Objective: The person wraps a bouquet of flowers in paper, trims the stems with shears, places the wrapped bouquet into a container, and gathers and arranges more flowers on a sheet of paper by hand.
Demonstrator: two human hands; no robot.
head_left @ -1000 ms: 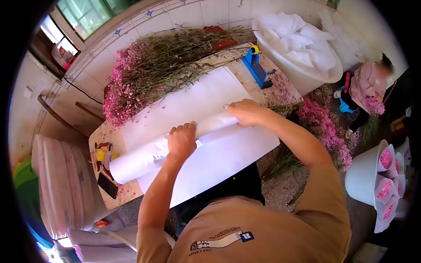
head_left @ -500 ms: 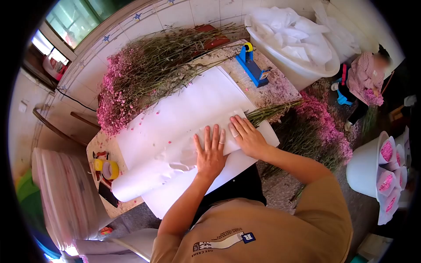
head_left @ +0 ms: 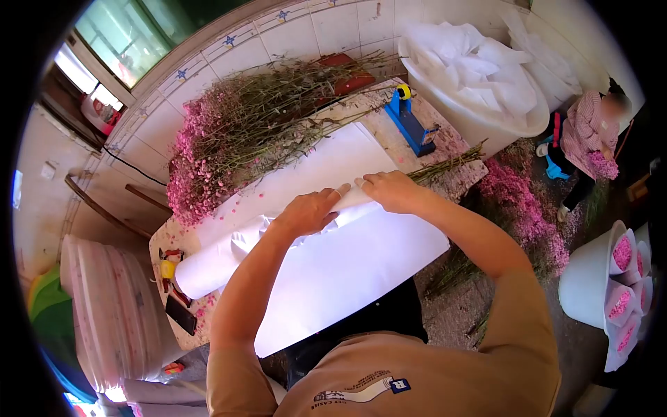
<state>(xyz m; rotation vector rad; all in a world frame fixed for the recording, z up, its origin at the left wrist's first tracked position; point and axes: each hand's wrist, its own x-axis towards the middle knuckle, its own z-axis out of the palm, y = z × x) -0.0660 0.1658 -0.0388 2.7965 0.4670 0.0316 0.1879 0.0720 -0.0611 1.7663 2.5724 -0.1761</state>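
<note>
The paper roll [head_left: 208, 270] slants, stems [head_left: 450, 165] pointing far right. Left hand [head_left: 310, 210] and right hand [head_left: 393, 191] curl over it, any pinch unclear from here

Small flower-packing workshop, by look of it; pale speckled worktable [head_left: 455, 149] strewn with pink petals; heap of long-stemmed pink blossoms [head_left: 208, 146] along its back; blue tape dispenser with yellow roll [head_left: 411, 124]; large white tub stuffed with white wrapping [head_left: 479, 76]; pale bucket of paper-wrapped pink bouquets [head_left: 587, 285]; wall of white tiles [head_left: 292, 38]; seated person [head_left: 587, 135] holding pink flowers.
</note>
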